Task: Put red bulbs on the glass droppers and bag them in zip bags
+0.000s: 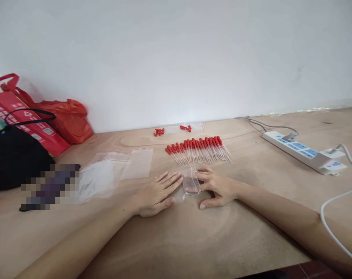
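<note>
My left hand [157,195] lies palm down on the wooden table, fingers spread, its fingertips on the left part of a small clear plastic bag [191,182]. On the bag's right side, my right hand [216,188] rests with fingers apart, some fingertips under or behind the film and the thumb on the table. Just beyond both hands is a row of clear droppers with red bulbs [197,145], laid side by side. Flat clear zip bags [139,162] are spread to the left of the row, with a thicker stack [98,178] nearer my left forearm.
Loose red bulbs [158,132] and more bags sit by the wall. A white power strip [303,151] with cables lies at the right. Red bags [68,120], a black bag [16,159] and a blurred dark item [52,188] are at the left.
</note>
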A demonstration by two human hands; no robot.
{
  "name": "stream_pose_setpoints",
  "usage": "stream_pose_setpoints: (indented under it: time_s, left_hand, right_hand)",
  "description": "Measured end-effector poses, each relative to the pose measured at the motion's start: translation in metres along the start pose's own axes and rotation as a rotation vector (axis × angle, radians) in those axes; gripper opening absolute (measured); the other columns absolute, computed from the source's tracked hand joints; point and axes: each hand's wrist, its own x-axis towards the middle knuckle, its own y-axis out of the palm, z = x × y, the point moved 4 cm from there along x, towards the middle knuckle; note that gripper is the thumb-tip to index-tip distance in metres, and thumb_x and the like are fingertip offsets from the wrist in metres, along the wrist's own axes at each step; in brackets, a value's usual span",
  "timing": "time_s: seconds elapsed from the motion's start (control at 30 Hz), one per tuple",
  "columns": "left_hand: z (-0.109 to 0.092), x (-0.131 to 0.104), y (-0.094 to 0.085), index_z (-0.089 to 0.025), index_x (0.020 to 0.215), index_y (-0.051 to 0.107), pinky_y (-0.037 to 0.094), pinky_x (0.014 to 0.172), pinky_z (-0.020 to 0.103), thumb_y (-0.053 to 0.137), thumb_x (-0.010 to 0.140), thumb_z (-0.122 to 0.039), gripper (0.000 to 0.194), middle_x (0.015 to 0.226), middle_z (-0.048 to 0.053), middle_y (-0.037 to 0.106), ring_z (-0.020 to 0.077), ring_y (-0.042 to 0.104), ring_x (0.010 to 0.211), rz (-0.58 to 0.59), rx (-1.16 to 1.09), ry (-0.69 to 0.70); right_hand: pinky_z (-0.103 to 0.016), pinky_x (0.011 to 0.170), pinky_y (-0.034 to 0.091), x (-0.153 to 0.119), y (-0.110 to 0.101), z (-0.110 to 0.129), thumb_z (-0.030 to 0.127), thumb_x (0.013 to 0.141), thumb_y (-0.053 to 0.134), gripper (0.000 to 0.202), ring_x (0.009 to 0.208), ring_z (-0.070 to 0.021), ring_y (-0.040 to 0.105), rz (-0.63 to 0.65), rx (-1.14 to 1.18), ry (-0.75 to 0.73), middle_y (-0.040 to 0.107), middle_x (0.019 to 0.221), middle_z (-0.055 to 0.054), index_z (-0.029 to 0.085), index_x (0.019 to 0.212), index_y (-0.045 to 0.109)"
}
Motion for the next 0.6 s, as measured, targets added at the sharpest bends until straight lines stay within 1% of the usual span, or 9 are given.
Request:
stream_pose_setpoints:
  time_s: [0.1,0.17,0.23,0.3,0.37,0.4,0.47,0.5,0.6]
  left_hand:
    - [0.002,-0.003,0.001,-0.019,0.138,-0.001,0.013,0.106,0.042,0.026,0.089,-0.050,0.064,0.144,0.009,-0.004,0.0239,0.002,0.132,-0.017,-0.045,-0.096]
    - [0.004,-0.005,0.002,-0.017,0.138,-0.005,0.016,0.106,0.041,0.027,0.087,-0.052,0.070,0.144,0.011,-0.003,0.0238,0.004,0.132,-0.001,-0.066,-0.147]
    - [0.005,-0.007,0.002,-0.015,0.138,-0.004,0.015,0.106,0.040,0.027,0.087,-0.052,0.070,0.144,0.011,0.001,0.0225,0.006,0.132,0.013,-0.081,-0.173]
    - [0.007,-0.009,0.001,-0.014,0.138,0.000,0.015,0.106,0.040,0.026,0.088,-0.051,0.068,0.144,0.011,0.005,0.0219,0.008,0.132,0.009,-0.094,-0.183]
    - [0.008,-0.009,0.001,-0.014,0.139,0.003,0.015,0.107,0.040,0.026,0.088,-0.050,0.067,0.144,0.011,0.007,0.0223,0.009,0.132,0.001,-0.102,-0.184]
    - [0.009,-0.009,0.001,-0.013,0.139,0.005,0.015,0.107,0.040,0.027,0.088,-0.050,0.067,0.144,0.011,0.007,0.0225,0.009,0.132,-0.001,-0.102,-0.183]
    - [0.009,-0.009,0.001,-0.013,0.139,0.006,0.014,0.107,0.040,0.027,0.088,-0.050,0.066,0.144,0.011,0.008,0.0226,0.009,0.132,-0.004,-0.094,-0.180]
    - [0.009,-0.009,0.001,-0.013,0.139,0.007,0.014,0.107,0.040,0.027,0.088,-0.050,0.066,0.144,0.010,0.008,0.0226,0.009,0.132,-0.004,-0.089,-0.178]
    - [0.009,-0.009,0.001,-0.014,0.138,0.008,0.015,0.107,0.041,0.027,0.087,-0.051,0.066,0.144,0.010,0.008,0.0225,0.009,0.132,-0.005,-0.077,-0.169]
  right_hand:
    - [-0.045,0.099,0.018,0.001,-0.001,0.001,0.045,0.075,0.055,0.046,0.124,-0.0236,0.030,0.023,0.003,-0.003,0.024,0.141,-0.009,0.028,0.118,0.052]
    - [-0.044,0.099,0.017,-0.001,-0.003,0.002,0.043,0.076,0.056,0.043,0.124,-0.0230,0.031,0.026,0.046,0.008,0.024,0.141,-0.008,0.028,0.116,0.054]
    - [-0.044,0.099,0.018,-0.005,-0.005,0.000,0.043,0.075,0.057,0.040,0.121,-0.0223,0.036,0.010,0.117,0.051,0.034,0.137,-0.009,0.027,0.112,0.057]
    - [-0.043,0.098,0.021,-0.009,-0.007,-0.005,0.042,0.073,0.059,0.036,0.112,-0.0208,0.046,-0.037,0.218,0.115,0.051,0.123,-0.008,0.026,0.106,0.061]
    - [-0.038,0.091,0.033,-0.011,-0.012,-0.016,0.040,0.075,0.057,0.028,0.094,-0.0177,0.057,-0.124,0.309,0.197,0.063,0.101,-0.006,0.024,0.096,0.066]
    - [-0.035,0.083,0.038,-0.010,-0.015,-0.024,0.039,0.076,0.056,0.024,0.084,-0.0163,0.059,-0.188,0.316,0.256,0.066,0.090,-0.004,0.023,0.090,0.067]
    - [-0.029,0.068,0.042,-0.005,-0.024,-0.047,0.037,0.078,0.052,0.024,0.069,-0.0143,0.058,-0.334,0.219,0.421,0.066,0.074,-0.003,0.020,0.076,0.068]
    - [-0.027,0.064,0.041,-0.002,-0.029,-0.060,0.037,0.078,0.051,0.025,0.065,-0.0140,0.057,-0.414,0.109,0.525,0.064,0.069,-0.003,0.019,0.071,0.067]
    - [-0.029,0.072,0.039,0.015,-0.042,-0.099,0.031,0.078,0.049,0.022,0.076,-0.0168,0.055,-0.507,-0.217,0.796,0.064,0.078,-0.006,0.017,0.076,0.067]
